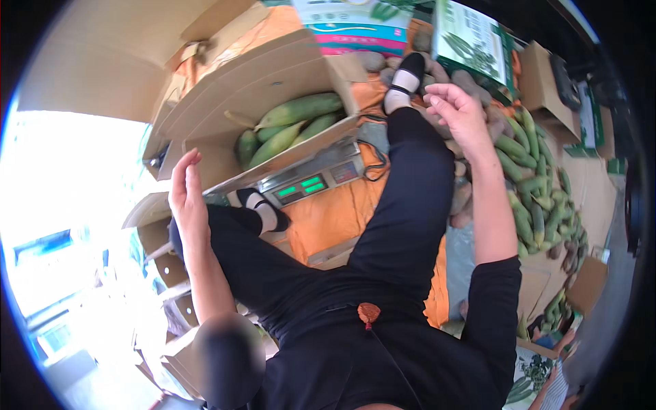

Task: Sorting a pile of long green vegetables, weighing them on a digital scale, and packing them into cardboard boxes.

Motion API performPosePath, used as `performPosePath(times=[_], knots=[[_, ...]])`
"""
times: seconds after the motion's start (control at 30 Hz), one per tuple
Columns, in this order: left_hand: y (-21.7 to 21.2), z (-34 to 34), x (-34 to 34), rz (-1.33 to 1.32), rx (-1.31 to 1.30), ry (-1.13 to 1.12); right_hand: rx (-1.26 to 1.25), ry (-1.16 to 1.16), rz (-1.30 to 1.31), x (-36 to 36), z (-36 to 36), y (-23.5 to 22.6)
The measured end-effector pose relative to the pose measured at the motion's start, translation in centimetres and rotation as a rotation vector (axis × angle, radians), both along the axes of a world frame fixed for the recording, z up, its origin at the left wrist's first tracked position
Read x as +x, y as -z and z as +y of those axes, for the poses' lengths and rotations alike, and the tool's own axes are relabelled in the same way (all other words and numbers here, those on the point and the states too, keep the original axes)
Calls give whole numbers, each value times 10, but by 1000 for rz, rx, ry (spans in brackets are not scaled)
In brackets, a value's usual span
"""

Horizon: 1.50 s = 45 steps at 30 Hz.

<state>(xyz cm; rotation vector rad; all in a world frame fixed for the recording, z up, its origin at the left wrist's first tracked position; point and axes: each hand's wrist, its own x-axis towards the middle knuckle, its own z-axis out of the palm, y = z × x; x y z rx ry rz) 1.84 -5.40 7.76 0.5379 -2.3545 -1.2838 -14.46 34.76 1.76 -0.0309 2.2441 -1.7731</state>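
Note:
A cardboard box [294, 153] rests on a digital scale [347, 169] with a lit green display. Inside it lie several large green cucumbers [301, 109]. At the box's near left corner is my left hand [188, 195], its fingers stretched upward and seen edge-on. Whether it touches the cardboard I cannot tell. My right hand [461, 117] hangs in the air right of the box, above the potato-like roots [471, 85], with fingers loosely bent and apart. Nothing shows in either hand.
A long heap of green cucumbers [536, 184] lies on the right. Orange sheeting [328, 225] covers the floor between my legs. Printed boxes [471, 44] stand at the back, with an open carton [550, 96] beside them. A dark cable [374, 160] curls beside the scale.

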Motion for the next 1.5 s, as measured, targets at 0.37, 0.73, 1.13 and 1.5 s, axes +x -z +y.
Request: performPosePath(times=[0.37, 0.73, 1.13, 1.5], knots=[[50, -131, 91, -103, -533, -352, 312, -272, 366, -18, -112, 29], [166, -92, 200, -723, -1178, -112, 325, -330, 337, -13, -126, 47], [226, -67, 237, -576, -523, 127, 382, -301, 350, -13, -126, 41], [296, -64, 269, -264, -300, 112, 387, -335, 286, -15, -125, 37]])
